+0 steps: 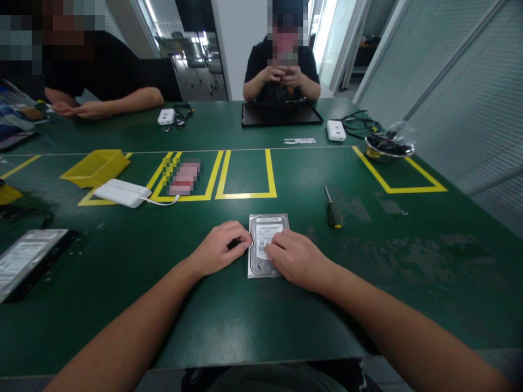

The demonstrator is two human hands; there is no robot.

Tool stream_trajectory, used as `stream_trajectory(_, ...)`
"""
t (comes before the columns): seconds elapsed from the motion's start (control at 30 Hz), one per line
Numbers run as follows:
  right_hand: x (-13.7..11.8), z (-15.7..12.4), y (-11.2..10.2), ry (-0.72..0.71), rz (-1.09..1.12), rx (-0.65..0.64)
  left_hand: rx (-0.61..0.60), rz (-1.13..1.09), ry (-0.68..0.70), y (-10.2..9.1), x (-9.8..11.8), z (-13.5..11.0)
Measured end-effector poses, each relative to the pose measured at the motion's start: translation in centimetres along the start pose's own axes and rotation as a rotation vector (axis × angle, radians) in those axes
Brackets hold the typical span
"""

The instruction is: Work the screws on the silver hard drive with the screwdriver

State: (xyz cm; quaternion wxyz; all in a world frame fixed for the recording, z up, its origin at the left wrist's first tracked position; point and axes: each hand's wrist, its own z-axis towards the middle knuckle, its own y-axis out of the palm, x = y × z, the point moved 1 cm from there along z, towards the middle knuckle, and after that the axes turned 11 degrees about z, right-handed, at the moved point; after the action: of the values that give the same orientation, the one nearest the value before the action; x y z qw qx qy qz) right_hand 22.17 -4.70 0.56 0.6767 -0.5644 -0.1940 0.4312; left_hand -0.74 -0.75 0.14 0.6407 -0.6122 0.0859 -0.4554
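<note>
A silver hard drive (pixel 261 262) with a white label lies flat on the green table in front of me. My left hand (pixel 223 244) is closed in a pinch at the drive's left edge, thumb and fingertips meeting there. Over the right half of the label rests my right hand (pixel 300 256), its fingers bent and drawn together. Whatever those right fingers may pinch is hidden, and the hand covers the drive's right edge. To the right, a screwdriver (pixel 334 212) with a dark and yellow handle lies on the table.
At far left is another hard drive (pixel 28 256). A yellow bin (pixel 93 167) and a white power bank (pixel 122 193) with a cable lie beyond it. A metal bowl (pixel 388 149) of dark parts stands back right. Two people sit across, near a black panel (pixel 281 114).
</note>
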Motion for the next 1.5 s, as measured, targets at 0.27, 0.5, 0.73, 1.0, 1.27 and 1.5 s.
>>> stream_trajectory(0.27, -0.1, 0.0, 0.0, 0.002, -0.002, -0.002, -0.014, 0.037, 0.023, 0.0, 0.0, 0.1)
stream_trajectory(0.5, -0.1, -0.1, -0.1, 0.005, -0.004, -0.013, -0.014, 0.074, 0.05, 0.0, 0.1, -0.1)
stream_trajectory(0.73, 0.0, -0.1, -0.3, 0.017, -0.027, -0.025, -0.001, 0.038, 0.031, 0.0, -0.1, 0.1)
stream_trajectory(1.0, 1.0, -0.1, -2.4, 0.364, -0.22, 0.038, -0.003, -0.013, -0.022, 0.1, -0.2, 0.1)
stream_trajectory(1.27, 4.1, -1.9, -5.1, 0.871, -0.426, -0.021, 0.007, -0.024, -0.01, 0.1, -0.2, 0.1)
stream_trajectory(1.5, 5.7, -2.4, -5.3, 1.041, -0.388, -0.132, -0.003, -0.016, -0.019, 0.1, -0.2, 0.2)
